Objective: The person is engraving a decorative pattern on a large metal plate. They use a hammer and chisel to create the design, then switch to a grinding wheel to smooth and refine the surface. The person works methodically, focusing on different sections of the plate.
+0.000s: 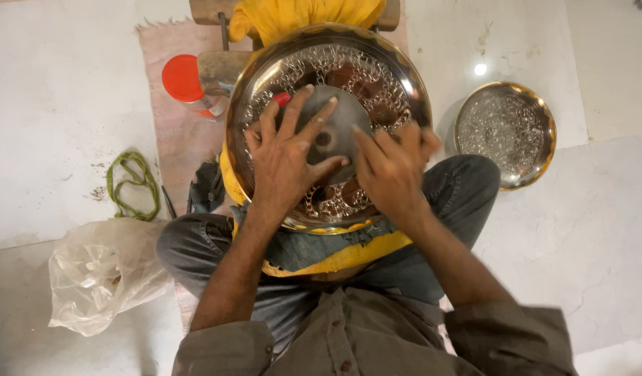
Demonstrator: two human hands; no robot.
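Both palms flat on round embossed shiny metal plate: left hand, right hand.

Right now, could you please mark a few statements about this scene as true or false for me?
1. Both hands lie flat on the large metal plate. True: left hand and right hand press on it.
2. A second, smaller plate lies on the floor to the person's right. True.
3. The jar has a blue lid. False: its lid is red.
4. The green cord lies on the large plate. False: it lies on the floor at the left.
5. The plastic bag hangs from the right hand. False: it sits on the floor, untouched.
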